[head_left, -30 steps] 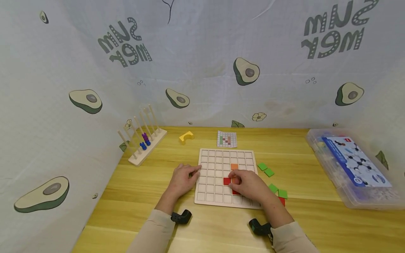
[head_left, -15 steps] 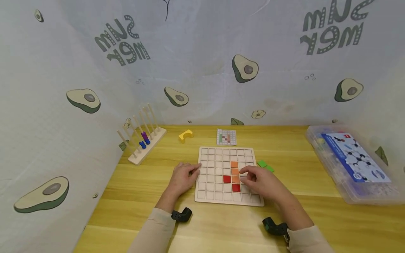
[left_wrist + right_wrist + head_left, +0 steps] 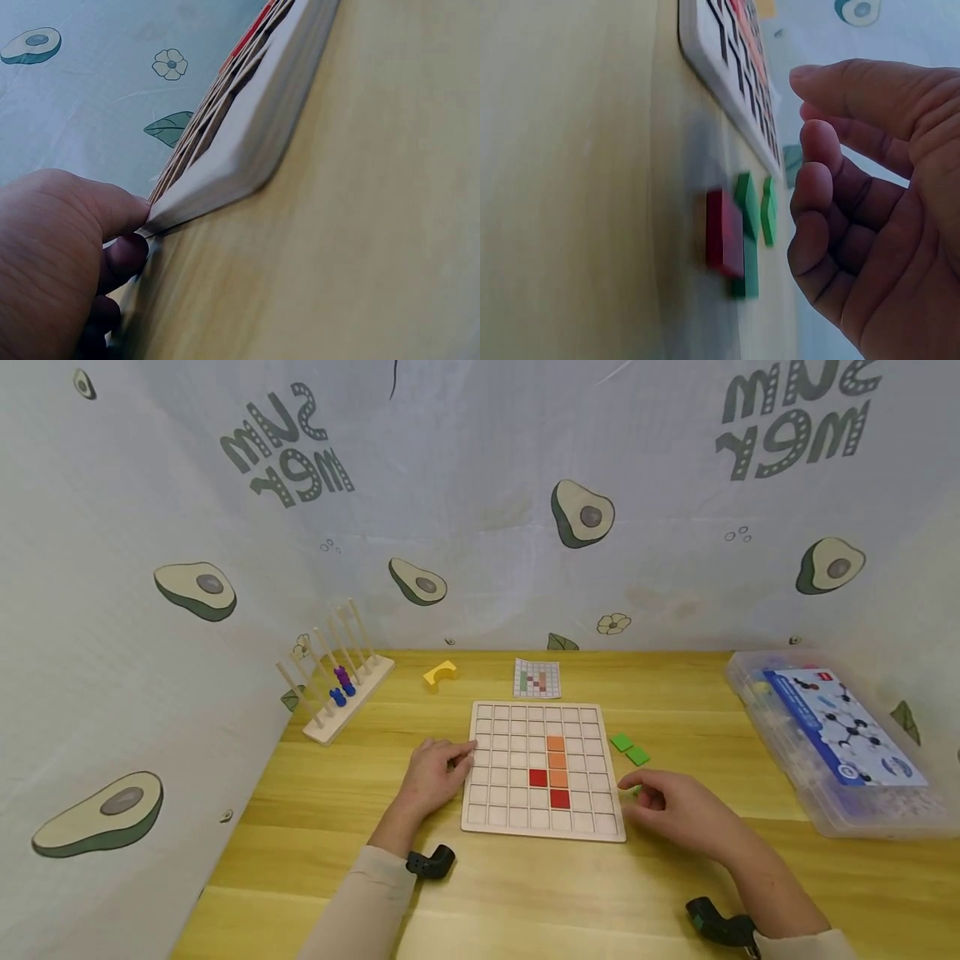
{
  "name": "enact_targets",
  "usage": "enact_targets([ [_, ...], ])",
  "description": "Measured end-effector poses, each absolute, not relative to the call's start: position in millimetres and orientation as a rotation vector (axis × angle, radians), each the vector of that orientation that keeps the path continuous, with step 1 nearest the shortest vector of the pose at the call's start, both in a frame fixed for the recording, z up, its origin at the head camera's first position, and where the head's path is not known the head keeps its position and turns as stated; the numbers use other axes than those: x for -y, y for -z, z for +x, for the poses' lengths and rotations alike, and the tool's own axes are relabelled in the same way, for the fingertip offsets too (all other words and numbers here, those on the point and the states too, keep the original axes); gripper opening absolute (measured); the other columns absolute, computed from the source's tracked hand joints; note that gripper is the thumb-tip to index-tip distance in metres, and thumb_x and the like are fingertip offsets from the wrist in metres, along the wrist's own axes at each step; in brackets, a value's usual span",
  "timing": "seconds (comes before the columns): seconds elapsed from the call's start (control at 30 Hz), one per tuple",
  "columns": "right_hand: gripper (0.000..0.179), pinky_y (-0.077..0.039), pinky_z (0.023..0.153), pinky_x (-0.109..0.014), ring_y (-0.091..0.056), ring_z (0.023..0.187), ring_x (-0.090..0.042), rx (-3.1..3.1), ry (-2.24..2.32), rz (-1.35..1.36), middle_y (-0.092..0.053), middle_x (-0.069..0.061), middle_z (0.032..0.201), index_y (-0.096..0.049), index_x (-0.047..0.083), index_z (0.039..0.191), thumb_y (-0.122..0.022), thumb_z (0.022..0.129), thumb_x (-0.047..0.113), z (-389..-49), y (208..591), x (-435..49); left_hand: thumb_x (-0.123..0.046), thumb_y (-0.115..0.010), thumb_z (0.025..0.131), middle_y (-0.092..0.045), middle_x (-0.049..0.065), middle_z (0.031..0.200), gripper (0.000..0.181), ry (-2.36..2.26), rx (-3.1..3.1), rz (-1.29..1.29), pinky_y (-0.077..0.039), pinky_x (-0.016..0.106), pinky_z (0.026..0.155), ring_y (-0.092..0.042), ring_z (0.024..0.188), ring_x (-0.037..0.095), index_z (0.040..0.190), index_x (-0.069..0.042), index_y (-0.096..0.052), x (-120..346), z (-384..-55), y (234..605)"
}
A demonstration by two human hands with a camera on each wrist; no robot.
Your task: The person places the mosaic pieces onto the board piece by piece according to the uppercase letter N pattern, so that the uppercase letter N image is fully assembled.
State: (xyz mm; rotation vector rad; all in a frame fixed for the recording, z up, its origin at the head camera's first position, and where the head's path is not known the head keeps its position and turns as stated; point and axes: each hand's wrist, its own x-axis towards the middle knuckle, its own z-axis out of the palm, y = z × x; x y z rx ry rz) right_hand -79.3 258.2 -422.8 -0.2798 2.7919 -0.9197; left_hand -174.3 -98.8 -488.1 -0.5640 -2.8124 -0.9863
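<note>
A pale wooden grid board lies on the table, holding two red tiles and a column of orange tiles. Thumb and index finger of my left hand grip the board's left edge; the left wrist view shows the thumb at the board's rim. My right hand, fingers loosely bent and holding nothing, hovers right of the board. Below it, a red tile and green tiles lie on the table, mostly hidden by the hand in the head view.
Two more green tiles lie beside the board's right edge. Behind it are a small pattern card and a yellow arch block. A peg rack with blue and purple pieces stands left, a clear plastic box right.
My right hand has left the orange tiles and moved right, off the board, to the loose tiles. The whole orange column and both red tiles now show. My left hand has stayed put.
</note>
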Motion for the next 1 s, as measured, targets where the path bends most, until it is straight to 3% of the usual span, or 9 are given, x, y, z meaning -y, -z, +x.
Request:
enact_targets([
  [0.33, 0.034, -0.038, 0.058, -0.024, -0.044, 0.063, -0.004, -2.784, 0.853, -0.211, -0.055, 0.004, 0.078, -0.070, 0.010, 0.116, -0.079, 0.089, 0.027, -59, 428, -295, -0.023, -0.067, 0.098, -0.077, -0.001, 0.096, 0.029, 0.989, 2.809, -0.567, -0.035, 0.029, 0.077, -0.044, 0.075, 0.010, 0.126, -0.019, -0.075, 95, -173, 486],
  [0.53, 0.028, -0.039, 0.059, -0.024, -0.045, 0.066, -0.005, -2.763, 0.823, -0.111, -0.055, 0.002, 0.080, -0.070, 0.011, 0.112, -0.078, 0.090, 0.026, -51, 431, -307, -0.024, -0.066, 0.099, -0.077, -0.001, 0.096, 0.030, 0.988, 2.820, -0.568, -0.036, 0.029, 0.077, -0.045, 0.076, 0.010, 0.127, -0.019, -0.075, 94, -173, 486],
  [1.0, 0.027, -0.037, 0.061, -0.026, -0.045, 0.067, -0.009, -2.766, 0.761, -0.055, -0.053, 0.001, 0.079, -0.069, 0.013, 0.107, -0.080, 0.088, 0.028, -53, 437, -309, -0.024, -0.067, 0.098, -0.077, 0.000, 0.099, 0.030, 1.010, 2.830, -0.552, -0.036, 0.028, 0.076, -0.045, 0.076, 0.011, 0.127, -0.018, -0.074, 98, -172, 485],
])
